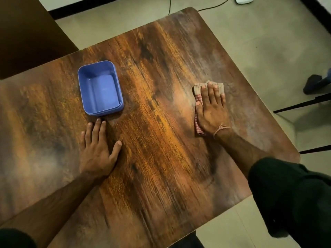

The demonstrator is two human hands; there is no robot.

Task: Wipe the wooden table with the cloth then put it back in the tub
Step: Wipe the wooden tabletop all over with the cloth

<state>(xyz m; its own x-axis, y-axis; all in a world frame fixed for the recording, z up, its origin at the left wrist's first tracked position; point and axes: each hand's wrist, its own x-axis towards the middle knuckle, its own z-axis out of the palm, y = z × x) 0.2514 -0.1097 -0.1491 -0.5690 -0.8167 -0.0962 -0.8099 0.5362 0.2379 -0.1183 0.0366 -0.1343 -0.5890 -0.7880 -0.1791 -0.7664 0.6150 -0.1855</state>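
Observation:
A folded cloth (198, 90), tan with a red-checked part, lies flat on the right side of the wooden table (161, 140). My right hand (212, 111) presses down on it with fingers spread, covering most of it. An empty blue plastic tub (100, 87) stands on the left half of the table. My left hand (97, 149) rests flat on the wood just in front of the tub, its fingertips almost at the tub's near wall, holding nothing.
The table's right edge runs close to my right hand. A dark chair frame (304, 104) and another person's foot (315, 83) are on the floor to the right. A brown piece of furniture (26, 33) stands at the far left. A cable crosses the floor beyond the table.

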